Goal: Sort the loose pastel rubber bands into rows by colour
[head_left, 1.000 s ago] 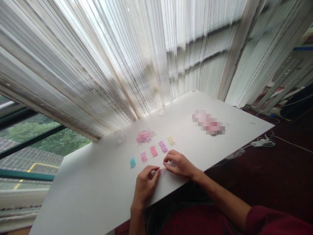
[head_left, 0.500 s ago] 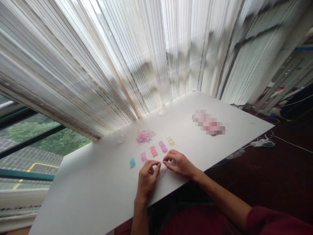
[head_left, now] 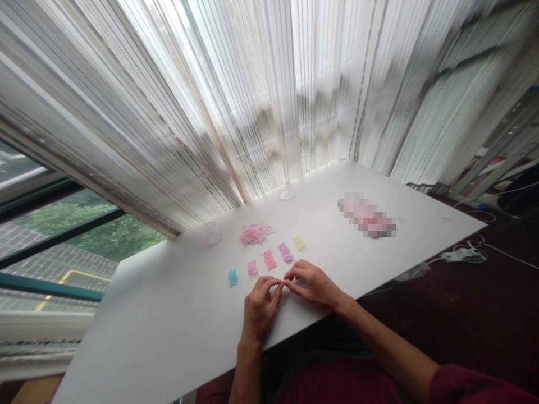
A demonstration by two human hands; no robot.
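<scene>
My left hand [head_left: 261, 303] and my right hand [head_left: 310, 283] meet fingertip to fingertip, just above the table near its front edge. Between their pinched thumbs and fingers is a small thin band, pale and pinkish, mostly covered. Under the hands lies a small loose heap of pale strands [head_left: 287, 297], partly hidden. Beyond them runs a row of small sorted bunches: blue [head_left: 233, 277], light pink [head_left: 252, 268], coral pink [head_left: 270, 260], purple [head_left: 286, 253] and pale yellow [head_left: 300, 243]. Behind the row sits a larger tangled pile of mixed, mainly pink bands [head_left: 255, 234].
The white table [head_left: 160, 325] stands against striped curtains [head_left: 269, 95]. Clear round dishes or lids lie along its back edge, one at left [head_left: 213, 233], another at centre [head_left: 286, 194]. A blurred-out pink object [head_left: 366, 214] rests to the right. A power strip with cables [head_left: 463, 255] is beyond the right edge.
The view has shifted slightly, so everything sits a little further right. Both hands keep their pinch, and their fingertips are now closer together.
</scene>
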